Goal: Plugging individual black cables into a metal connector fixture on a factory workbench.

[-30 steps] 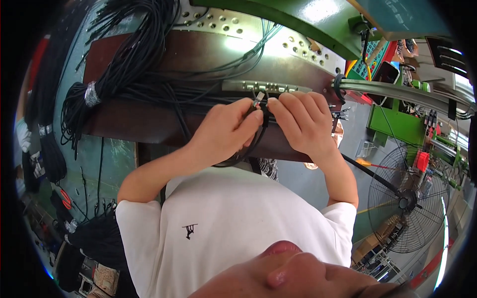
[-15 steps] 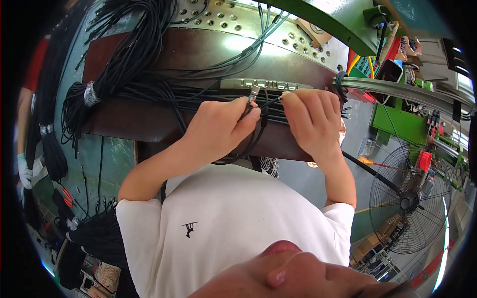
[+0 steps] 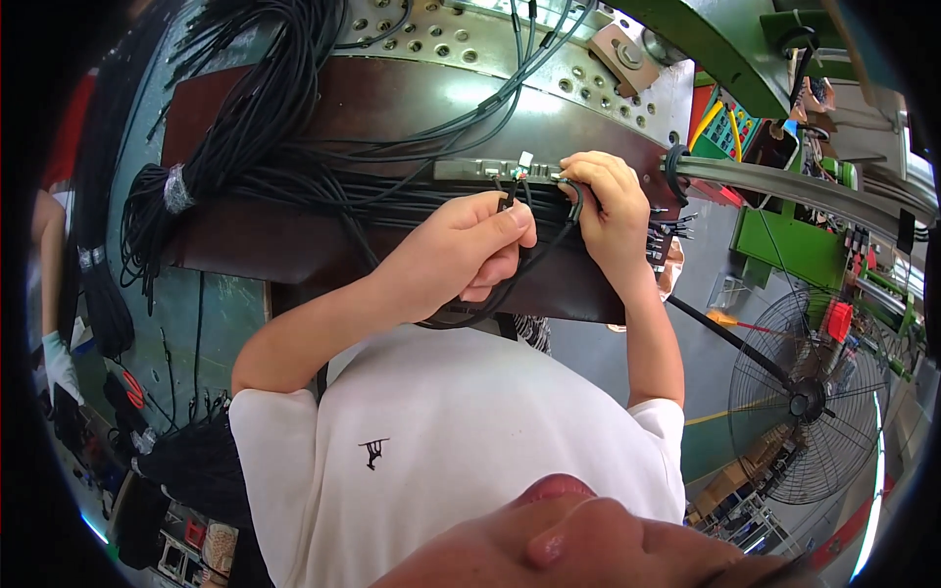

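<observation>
Thumb and fingers of my left hand [image 3: 466, 245] are closed on a black cable. Its bare end, a silver connector [image 3: 525, 160] with small coloured wires, points up in front of the slotted metal bar [image 3: 456, 171]. At the bar's right end, my right hand [image 3: 616, 211] has its fingers curled around a second black cable [image 3: 576, 203], with the fingertips at that cable's plug by the bar. The fingers partly hide how the plug sits there. Several small connectors sit in the bar's slots. Behind my hands a bundle of black cables [image 3: 323, 191] runs along the dark brown board [image 3: 221, 240].
A tape-bound bundle of black cables [image 3: 179, 186] lies at the left. A green machine arm [image 3: 720, 59] overhangs the perforated metal plate [image 3: 446, 44]. On the right are a metal rail [image 3: 784, 176] and a large fan [image 3: 809, 397]. A person's gloved hand [image 3: 61, 367] shows far left.
My left hand has turned and shifted slightly right, and the connector now stands over the bar. My right hand has moved slightly left and up, with its fingers at the bar's right end.
</observation>
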Motion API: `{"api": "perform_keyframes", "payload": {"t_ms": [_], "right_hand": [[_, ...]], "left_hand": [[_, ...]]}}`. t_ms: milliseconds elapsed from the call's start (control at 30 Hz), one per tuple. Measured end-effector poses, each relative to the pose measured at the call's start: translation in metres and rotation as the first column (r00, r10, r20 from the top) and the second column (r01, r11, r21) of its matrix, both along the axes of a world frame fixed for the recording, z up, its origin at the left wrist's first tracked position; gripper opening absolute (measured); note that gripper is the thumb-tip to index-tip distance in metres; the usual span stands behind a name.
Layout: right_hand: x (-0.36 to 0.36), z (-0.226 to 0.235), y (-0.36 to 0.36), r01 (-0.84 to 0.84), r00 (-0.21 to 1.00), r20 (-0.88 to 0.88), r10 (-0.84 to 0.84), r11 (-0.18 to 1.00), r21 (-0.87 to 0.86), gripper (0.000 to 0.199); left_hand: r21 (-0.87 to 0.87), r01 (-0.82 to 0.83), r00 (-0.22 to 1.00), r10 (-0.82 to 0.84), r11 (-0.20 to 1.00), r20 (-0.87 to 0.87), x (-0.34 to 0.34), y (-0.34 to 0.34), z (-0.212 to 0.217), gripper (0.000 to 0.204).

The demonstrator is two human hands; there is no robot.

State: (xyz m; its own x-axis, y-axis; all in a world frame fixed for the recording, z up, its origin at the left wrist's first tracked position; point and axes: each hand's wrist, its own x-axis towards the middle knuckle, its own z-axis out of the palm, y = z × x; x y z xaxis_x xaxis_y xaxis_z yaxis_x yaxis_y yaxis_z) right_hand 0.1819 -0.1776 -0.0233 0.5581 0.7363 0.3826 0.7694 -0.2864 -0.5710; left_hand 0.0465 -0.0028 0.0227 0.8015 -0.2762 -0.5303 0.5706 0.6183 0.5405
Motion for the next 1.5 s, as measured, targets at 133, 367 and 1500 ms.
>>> {"api": "perform_keyframes", "payload": {"t_ms": [133, 367, 1500], "right_hand": [[-0.005, 0.005, 0.001, -0.02, 0.987, 0.161, 0.029, 0.998, -0.059, 0.02], [-0.004, 0.006, -0.002, 0.008, 0.988, 0.152, -0.001, 0.999, -0.05, 0.02], [0.171, 0.02, 0.073, 0.318, 0.938, -0.001, -0.347, 0.861, -0.397, 0.021]], "left_hand": [[0.045, 0.07, 0.997, -0.07, 0.997, 0.014, 0.008, 0.002, 0.004, 0.028], [0.078, 0.14, 0.99, -0.142, 0.987, 0.018, 0.017, 0.003, 0.002, 0.028], [0.161, -0.282, 0.948, 0.249, 0.946, 0.196, 0.157, 0.027, -0.043, 0.043]]}}
